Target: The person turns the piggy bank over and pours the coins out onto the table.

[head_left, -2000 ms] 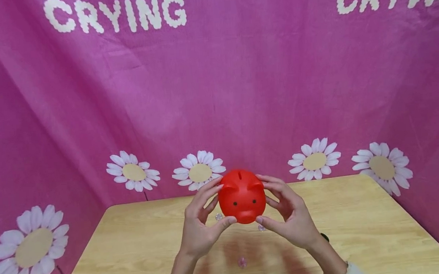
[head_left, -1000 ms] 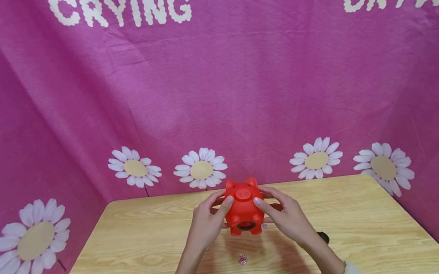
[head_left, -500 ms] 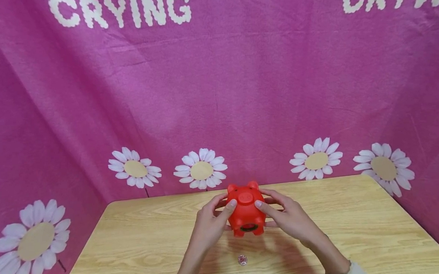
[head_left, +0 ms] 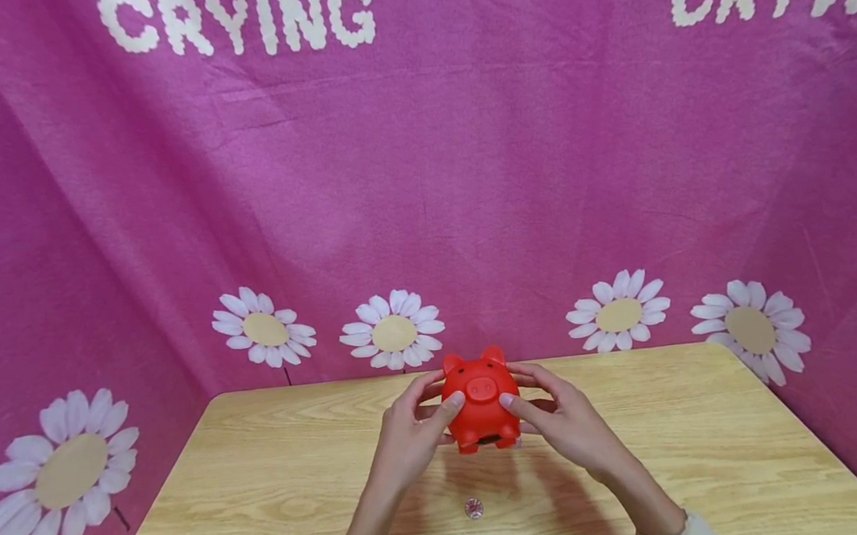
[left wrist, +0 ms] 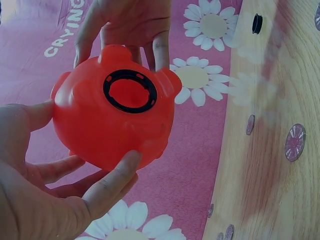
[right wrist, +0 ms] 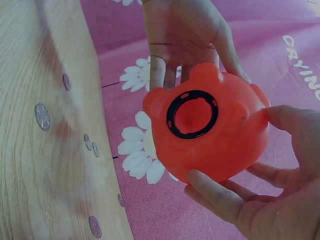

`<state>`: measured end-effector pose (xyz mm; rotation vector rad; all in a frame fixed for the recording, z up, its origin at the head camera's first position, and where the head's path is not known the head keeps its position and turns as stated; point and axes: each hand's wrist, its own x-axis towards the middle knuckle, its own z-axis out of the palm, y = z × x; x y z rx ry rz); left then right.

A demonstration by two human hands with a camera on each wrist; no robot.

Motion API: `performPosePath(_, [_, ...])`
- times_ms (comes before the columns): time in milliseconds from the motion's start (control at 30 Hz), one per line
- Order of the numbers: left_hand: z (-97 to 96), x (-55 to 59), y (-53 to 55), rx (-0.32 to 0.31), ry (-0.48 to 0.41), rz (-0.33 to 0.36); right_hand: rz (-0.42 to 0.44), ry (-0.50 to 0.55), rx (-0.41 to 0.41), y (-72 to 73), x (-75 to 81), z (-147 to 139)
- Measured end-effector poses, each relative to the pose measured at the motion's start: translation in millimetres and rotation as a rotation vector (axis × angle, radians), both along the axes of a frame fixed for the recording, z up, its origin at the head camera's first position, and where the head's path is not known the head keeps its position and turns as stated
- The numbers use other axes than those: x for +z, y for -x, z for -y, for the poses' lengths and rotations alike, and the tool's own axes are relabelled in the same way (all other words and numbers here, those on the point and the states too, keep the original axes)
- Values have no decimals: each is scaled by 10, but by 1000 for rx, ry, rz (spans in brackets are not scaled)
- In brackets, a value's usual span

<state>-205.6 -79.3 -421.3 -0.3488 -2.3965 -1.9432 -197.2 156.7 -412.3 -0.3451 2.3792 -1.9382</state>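
A red piggy bank (head_left: 482, 402) is held in the air over the wooden table, its snout toward the head camera. My left hand (head_left: 407, 438) grips one side and my right hand (head_left: 569, 426) the other, thumbs beside the snout and fingers around the back. In the left wrist view, the underside has an open round hole with a black ring (left wrist: 108, 95). A black round cap (left wrist: 257, 23) lies apart on the table; the head view does not show it. One clear, pinkish round disc (head_left: 473, 508) lies below the bank.
Several more clear discs (right wrist: 95, 226) are scattered on the wooden table (head_left: 280, 485), under and around the hands. A pink curtain (head_left: 424, 179) printed with daisies and white letters hangs behind the table and along both sides.
Two seconds ago the bank's slotted top faced the head camera. It was then lowered and tilted to show snout and bottom hole. Since half a second ago it has tipped slightly back, hiding most of the hole.
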Motion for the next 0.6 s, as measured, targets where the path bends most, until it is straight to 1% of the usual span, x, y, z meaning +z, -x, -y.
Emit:
performPosePath(33, [-2, 4, -5, 1, -2, -1, -5, -2, 6, -2, 0, -5])
performPosePath(100, [-5, 21, -23, 7, -6, -25, -36, -11, 3, -17, 8, -15])
performPosePath(133, [-5, 38, -41, 7, -27, -50, -69, 3, 1, -31, 14, -20])
performPosePath(167, [-4, 57, -61, 1, -48, -103, -132, 24, 3, -48, 22, -24])
performPosePath(200, [1, 79, -86, -12, -73, -182, -217, 53, 9, -69, 35, -29])
performPosePath(233, [8, 108, -111, -36, -110, -285, -323, 91, 20, -90, 50, -36])
performPosePath(267, [17, 139, -134, -70, -151, -402, -443, 137, 40, -109, 68, -42])
performPosePath(333, [34, 198, -165, -166, -236, -625, -682, 238, 115, -137, 104, -53])
performPosePath(367, [41, 221, -168, -213, -261, -715, -778, 272, 148, -142, 119, -58])
performPosePath(400, [44, 241, -167, -251, -285, -766, -834, 296, 171, -138, 130, -62])
performPosePath(433, [44, 253, -160, -274, -297, -786, -861, 312, 185, -126, 130, -62])
performPosePath(467, [42, 255, -153, -281, -302, -776, -863, 318, 191, -110, 123, -59])
performPosePath(567, [38, 218, -134, -263, -288, -715, -803, 314, 177, -71, 71, -54])
performPosePath(600, [39, 204, -135, -255, -282, -704, -787, 312, 174, -65, 56, -55])
